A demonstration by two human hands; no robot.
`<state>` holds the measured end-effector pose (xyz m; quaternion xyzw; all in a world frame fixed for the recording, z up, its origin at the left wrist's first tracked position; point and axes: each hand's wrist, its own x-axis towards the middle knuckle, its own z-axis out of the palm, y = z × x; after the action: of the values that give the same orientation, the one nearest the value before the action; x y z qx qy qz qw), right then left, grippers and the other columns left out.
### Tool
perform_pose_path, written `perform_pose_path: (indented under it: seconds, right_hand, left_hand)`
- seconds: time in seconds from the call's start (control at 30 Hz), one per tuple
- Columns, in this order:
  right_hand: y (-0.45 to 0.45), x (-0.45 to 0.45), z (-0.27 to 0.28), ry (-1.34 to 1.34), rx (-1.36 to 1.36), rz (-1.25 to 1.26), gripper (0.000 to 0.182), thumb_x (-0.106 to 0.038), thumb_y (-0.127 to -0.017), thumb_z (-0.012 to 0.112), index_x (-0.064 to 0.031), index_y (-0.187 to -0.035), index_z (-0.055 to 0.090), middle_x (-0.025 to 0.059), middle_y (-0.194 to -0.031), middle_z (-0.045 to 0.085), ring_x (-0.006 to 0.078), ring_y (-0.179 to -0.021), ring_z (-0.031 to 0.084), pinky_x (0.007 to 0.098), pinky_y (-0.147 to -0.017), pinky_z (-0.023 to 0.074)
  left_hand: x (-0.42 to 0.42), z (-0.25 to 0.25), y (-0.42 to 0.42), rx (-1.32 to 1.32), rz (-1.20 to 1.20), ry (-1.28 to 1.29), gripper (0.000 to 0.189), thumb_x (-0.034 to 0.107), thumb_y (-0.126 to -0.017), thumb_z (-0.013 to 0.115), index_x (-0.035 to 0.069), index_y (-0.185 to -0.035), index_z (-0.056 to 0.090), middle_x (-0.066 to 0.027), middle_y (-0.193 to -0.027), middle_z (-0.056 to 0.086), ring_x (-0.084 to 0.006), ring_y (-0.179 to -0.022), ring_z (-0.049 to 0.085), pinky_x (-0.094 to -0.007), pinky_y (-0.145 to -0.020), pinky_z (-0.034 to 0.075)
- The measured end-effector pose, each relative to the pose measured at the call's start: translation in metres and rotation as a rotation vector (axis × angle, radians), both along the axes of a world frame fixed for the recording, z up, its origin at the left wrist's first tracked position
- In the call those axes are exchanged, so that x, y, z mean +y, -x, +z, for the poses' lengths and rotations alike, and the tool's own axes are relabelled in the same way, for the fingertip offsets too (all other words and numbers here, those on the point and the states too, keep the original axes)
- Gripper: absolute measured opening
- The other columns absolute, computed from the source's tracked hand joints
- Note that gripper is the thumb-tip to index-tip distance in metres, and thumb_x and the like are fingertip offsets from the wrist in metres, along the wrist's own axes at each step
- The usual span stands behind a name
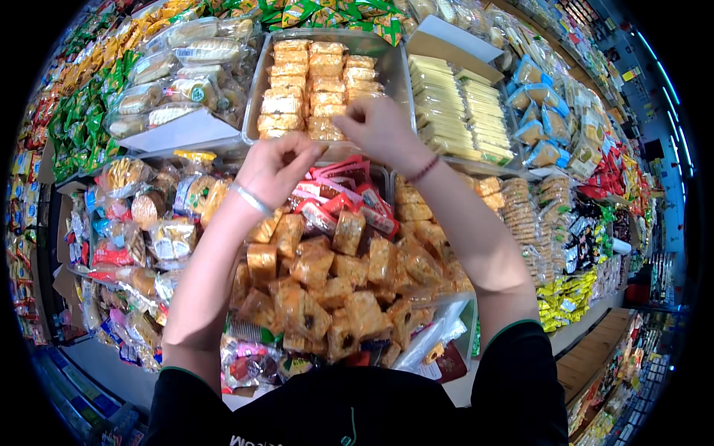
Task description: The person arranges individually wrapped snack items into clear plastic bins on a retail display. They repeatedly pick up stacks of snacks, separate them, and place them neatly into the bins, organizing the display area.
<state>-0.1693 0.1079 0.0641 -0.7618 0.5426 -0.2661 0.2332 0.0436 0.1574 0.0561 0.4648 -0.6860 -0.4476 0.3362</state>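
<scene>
My left hand (277, 169), with a silver bracelet at the wrist, hovers at the near edge of a clear plastic bin (408, 89). Its thumb and fingers are bent towards each other; whether they hold anything cannot be made out. My right hand (380, 127), a dark red cord round its wrist, is over the near right part of that bin, its fingertips by the rows of wrapped pastries (326, 83). Its grip is partly hidden. Nearer my body lies a loose heap of wrapped golden pastries (334, 279), with red and pink packets (351, 195) behind it.
Around the bin are wrapped white bread rolls (195, 51) on the left, flat yellow packets (440, 106) and blue-and-clear packs (544, 111) on the right, and green packets (312, 12) behind. Stacked round biscuits (519, 223) stand right of my right forearm. A clear plastic bag (438, 329) lies near my body.
</scene>
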Motion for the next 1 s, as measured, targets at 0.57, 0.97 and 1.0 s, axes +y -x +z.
perform_pose_path:
  seconds: [0.57, 0.97, 1.0]
  right_hand:
    - [0.006, 0.218, -0.026, 0.003, 0.64, -0.179, 0.049, -0.051, -0.079, 0.069, -0.0033, -0.089, 0.069, 0.0161, -0.086, 0.068, 0.0329, -0.088, 0.061, 0.0477, -0.081, 0.0452]
    - [0.016, 0.203, -0.006, -0.356, 0.378, -0.231, 0.049, -0.026, -0.085, 0.063, 0.004, -0.123, 0.054, 0.0177, -0.107, 0.068, 0.0317, -0.102, 0.064, 0.0443, -0.086, 0.0494]
    - [0.012, 0.205, 0.004, -0.36, 0.27, -0.271, 0.048, -0.022, -0.088, 0.061, 0.0054, -0.126, 0.052, 0.0169, -0.111, 0.068, 0.0303, -0.103, 0.065, 0.0428, -0.087, 0.0504]
  left_hand:
    - [0.121, 0.017, 0.014, -1.02, -0.215, -0.156, 0.064, 0.061, -0.079, 0.062, 0.006, -0.11, 0.072, -0.0206, -0.101, 0.071, -0.0332, -0.101, 0.068, -0.0403, -0.091, 0.052]
    - [0.137, -0.005, -0.025, 0.601, 0.188, -0.586, 0.054, 0.019, -0.099, 0.057, 0.004, -0.147, 0.037, -0.0118, -0.119, 0.063, -0.0236, -0.098, 0.068, -0.0312, -0.08, 0.058]
    - [0.141, -0.008, -0.027, 0.818, 0.128, -0.585, 0.054, 0.013, -0.101, 0.049, 0.004, -0.15, 0.03, -0.0152, -0.133, 0.056, -0.0287, -0.114, 0.063, -0.0417, -0.095, 0.055]
